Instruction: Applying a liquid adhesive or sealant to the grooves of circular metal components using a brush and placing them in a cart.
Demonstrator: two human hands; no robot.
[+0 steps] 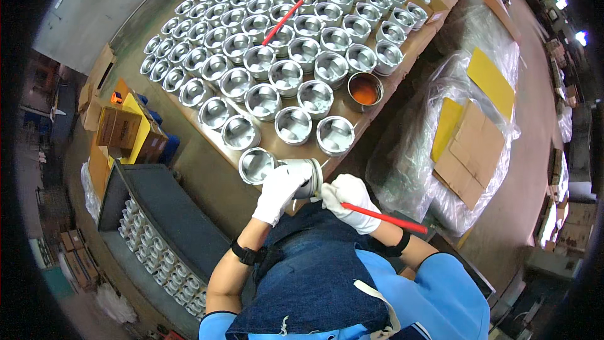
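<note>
My left hand, in a white glove, is closed around a metal piston turned on its side near the table's front corner. My right hand, also gloved, grips a red-handled brush; the handle points away to the right. The brush's tip is by the piston's end, mostly hidden by my fingers. Just left of the held piston, another piston stands at the table edge. Many more pistons stand in rows over the table, hollow side up.
A tin holding orange-brown liquid stands at the table's right edge. A second red brush lies across the pistons. To the right, plastic wrap covers a stack with cardboard on it. A dark rack with small parts stands at left.
</note>
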